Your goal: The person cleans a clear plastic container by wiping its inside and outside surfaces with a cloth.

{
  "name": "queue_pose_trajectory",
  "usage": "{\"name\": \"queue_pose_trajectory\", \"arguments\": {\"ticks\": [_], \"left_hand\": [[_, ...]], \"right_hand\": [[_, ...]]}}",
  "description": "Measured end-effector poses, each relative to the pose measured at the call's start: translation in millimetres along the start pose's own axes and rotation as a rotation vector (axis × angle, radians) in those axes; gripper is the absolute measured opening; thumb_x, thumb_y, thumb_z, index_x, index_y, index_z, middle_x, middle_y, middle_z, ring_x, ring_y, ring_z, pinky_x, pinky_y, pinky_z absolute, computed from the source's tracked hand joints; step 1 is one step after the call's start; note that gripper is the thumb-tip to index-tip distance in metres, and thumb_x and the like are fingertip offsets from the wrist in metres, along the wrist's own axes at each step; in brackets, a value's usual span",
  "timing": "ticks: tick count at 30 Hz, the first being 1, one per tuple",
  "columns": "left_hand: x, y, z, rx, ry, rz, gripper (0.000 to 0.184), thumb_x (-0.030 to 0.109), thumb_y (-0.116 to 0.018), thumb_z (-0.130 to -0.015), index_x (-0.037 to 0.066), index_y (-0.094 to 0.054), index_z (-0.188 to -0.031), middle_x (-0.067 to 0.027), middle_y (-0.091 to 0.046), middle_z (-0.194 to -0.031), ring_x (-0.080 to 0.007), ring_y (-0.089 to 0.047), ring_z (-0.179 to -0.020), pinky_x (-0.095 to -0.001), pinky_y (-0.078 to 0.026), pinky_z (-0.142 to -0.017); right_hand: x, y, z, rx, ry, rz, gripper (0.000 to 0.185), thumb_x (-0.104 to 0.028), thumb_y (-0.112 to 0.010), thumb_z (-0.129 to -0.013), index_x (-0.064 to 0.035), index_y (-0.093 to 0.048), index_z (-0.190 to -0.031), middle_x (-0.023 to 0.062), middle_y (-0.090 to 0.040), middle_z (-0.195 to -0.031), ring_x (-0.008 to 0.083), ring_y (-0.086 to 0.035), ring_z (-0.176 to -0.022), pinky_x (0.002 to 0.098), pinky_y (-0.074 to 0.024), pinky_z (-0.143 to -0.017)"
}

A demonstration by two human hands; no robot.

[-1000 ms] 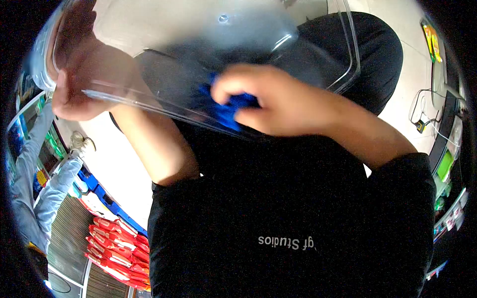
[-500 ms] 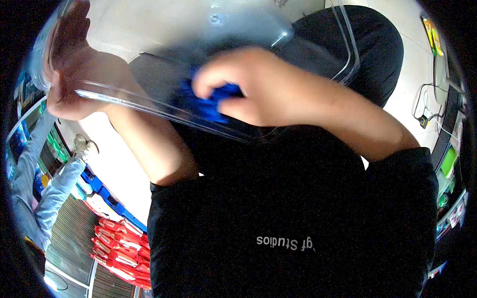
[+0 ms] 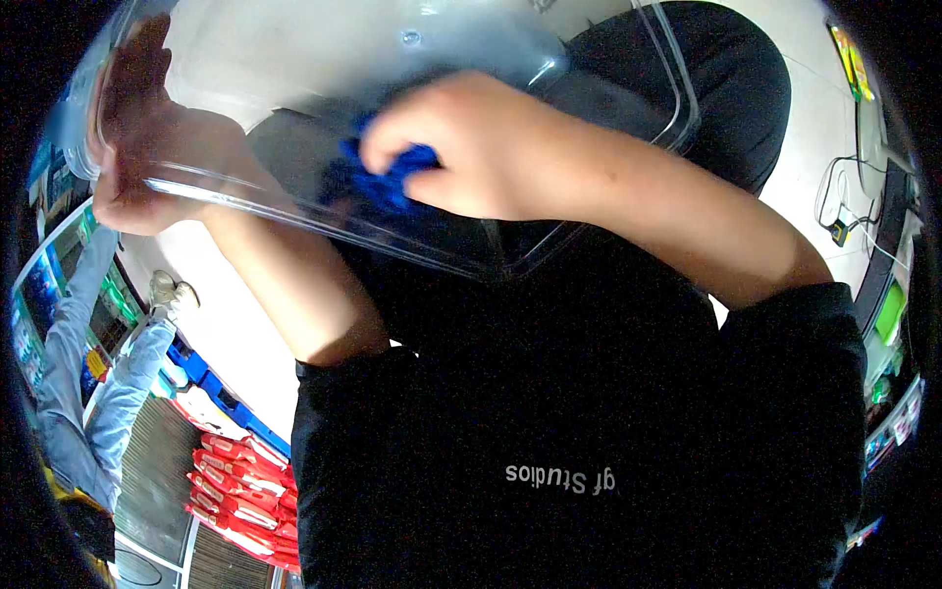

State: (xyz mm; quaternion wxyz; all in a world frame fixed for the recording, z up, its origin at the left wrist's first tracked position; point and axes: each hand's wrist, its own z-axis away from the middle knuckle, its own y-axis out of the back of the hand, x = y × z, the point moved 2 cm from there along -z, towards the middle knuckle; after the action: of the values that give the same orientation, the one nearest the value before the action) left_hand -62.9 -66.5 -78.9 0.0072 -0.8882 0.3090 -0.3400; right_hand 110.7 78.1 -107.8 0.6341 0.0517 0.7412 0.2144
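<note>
A large clear plastic container [image 3: 324, 231] is tilted above my lap and spans the upper part of the view. Under its left end my left hand [image 3: 162, 147] supports it, seen through the plastic, with the thumb hooked at the edge. My right hand [image 3: 461, 147] is curled round a bunched blue cloth [image 3: 388, 182] and presses it against the container's surface. Part of the cloth is hidden by the fingers, and the hand is slightly blurred.
A person's legs in light blue trousers [image 3: 132, 368] stand at the left. Red packages [image 3: 245, 491] lie lower left, near a blue rack [image 3: 216, 388]. A cable with a black plug [image 3: 839, 233] is on the floor at right, near yellow packets [image 3: 852, 61].
My right hand has slid left and upward over the container, carrying the blue cloth. The container has shifted slightly left, with my left hand still under it.
</note>
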Motion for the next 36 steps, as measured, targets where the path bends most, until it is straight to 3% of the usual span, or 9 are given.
{"name": "queue_pose_trajectory", "arguments": {"ticks": [1, 7, 15, 19, 22, 23, 24, 32, 36], "left_hand": [[1, -1, -1, -0.072, -0.005, 0.089, 0.071, 0.040, -0.025, -0.077, -0.015, -0.056, -0.109, -0.0314, -0.062, -0.101, -0.0433, -0.061, -0.096, -0.0430, -0.049, -0.085], [1, 2, 9, 0.103, 0.040, -0.077, 0.069, 0.039, -0.025, -0.078, -0.015, -0.057, -0.108, -0.0314, -0.063, -0.099, -0.0414, -0.063, -0.094, -0.0420, -0.050, -0.084], [16, -11, 5, 0.206, 0.148, -0.503, 0.070, 0.040, -0.027, -0.078, -0.015, -0.056, -0.109, -0.0305, -0.063, -0.099, -0.0400, -0.063, -0.093, -0.0406, -0.050, -0.081], [11, -8, 11, 0.211, 0.087, -0.392, 0.072, 0.042, -0.027, -0.077, -0.015, -0.056, -0.109, -0.0310, -0.063, -0.099, -0.0405, -0.063, -0.093, -0.0411, -0.050, -0.081], [8, -6, 9, 0.200, 0.109, -0.050, 0.071, 0.041, -0.027, -0.077, -0.015, -0.056, -0.109, -0.0311, -0.063, -0.099, -0.0404, -0.063, -0.093, -0.0414, -0.049, -0.082], [12, -13, 10, 0.190, 0.098, -0.248, 0.070, 0.041, -0.026, -0.077, -0.014, -0.057, -0.108, -0.0306, -0.063, -0.099, -0.0403, -0.063, -0.093, -0.0413, -0.049, -0.081], [16, -18, 8, 0.177, 0.083, -0.449, 0.069, 0.040, -0.026, -0.078, -0.013, -0.057, -0.108, -0.0302, -0.063, -0.098, -0.0402, -0.064, -0.092, -0.0412, -0.050, -0.081], [7, 0, 12, 0.117, 0.080, -0.275, 0.068, 0.041, -0.023, -0.080, -0.010, -0.059, -0.107, -0.0289, -0.064, -0.097, -0.0395, -0.064, -0.091, -0.0423, -0.051, -0.079], [10, -1, 11, 0.175, 0.081, -0.294, 0.069, 0.042, -0.024, -0.079, -0.010, -0.059, -0.107, -0.0292, -0.064, -0.097, -0.0408, -0.064, -0.091, -0.0432, -0.051, -0.078]], "right_hand": [[-8, -1, -11, 0.087, 0.077, -0.003, 0.019, -0.004, -0.063, -0.068, -0.0022, -0.063, -0.087, 0.0171, -0.064, -0.085, 0.0366, -0.061, -0.083, 0.0425, -0.0480, -0.074], [18, -13, 11, -0.193, -0.091, 0.276, 0.018, -0.001, -0.059, -0.069, -0.0030, -0.061, -0.087, 0.0180, -0.062, -0.088, 0.0377, -0.060, -0.086, 0.0462, -0.0485, -0.075], [-12, 3, 9, -0.113, -0.011, 0.102, 0.019, -0.006, -0.062, -0.069, -0.0021, -0.063, -0.087, 0.0186, -0.062, -0.082, 0.0379, -0.060, -0.081, 0.0450, -0.0472, -0.071], [4, 0, 28, -0.342, -0.144, 0.155, 0.018, -0.006, -0.063, -0.067, -0.0031, -0.063, -0.084, 0.0181, -0.063, -0.079, 0.0378, -0.060, -0.080, 0.0464, -0.0474, -0.070], [21, -11, 25, -0.233, -0.134, 0.339, 0.016, -0.008, -0.063, -0.067, -0.0038, -0.062, -0.082, 0.0179, -0.063, -0.078, 0.0380, -0.061, -0.080, 0.0477, -0.0479, -0.070], [26, -16, 25, -0.135, -0.084, 0.482, 0.015, -0.008, -0.063, -0.067, -0.0040, -0.062, -0.082, 0.0177, -0.063, -0.078, 0.0380, -0.061, -0.080, 0.0479, -0.0481, -0.070], [24, -16, 20, -0.108, -0.137, 0.458, 0.016, -0.009, -0.063, -0.067, -0.0050, -0.062, -0.083, 0.0176, -0.063, -0.078, 0.0380, -0.061, -0.080, 0.0479, -0.0483, -0.071], [-5, 8, 36, -0.415, -0.153, 0.118, 0.017, -0.009, -0.065, -0.067, -0.0045, -0.063, -0.083, 0.0186, -0.062, -0.078, 0.0385, -0.060, -0.080, 0.0470, -0.0469, -0.071], [-6, 4, 42, -0.270, -0.099, -0.026, 0.014, -0.009, -0.061, -0.063, -0.0036, -0.063, -0.076, 0.0212, -0.062, -0.075, 0.0423, -0.060, -0.075, 0.0499, -0.0480, -0.065]]}}
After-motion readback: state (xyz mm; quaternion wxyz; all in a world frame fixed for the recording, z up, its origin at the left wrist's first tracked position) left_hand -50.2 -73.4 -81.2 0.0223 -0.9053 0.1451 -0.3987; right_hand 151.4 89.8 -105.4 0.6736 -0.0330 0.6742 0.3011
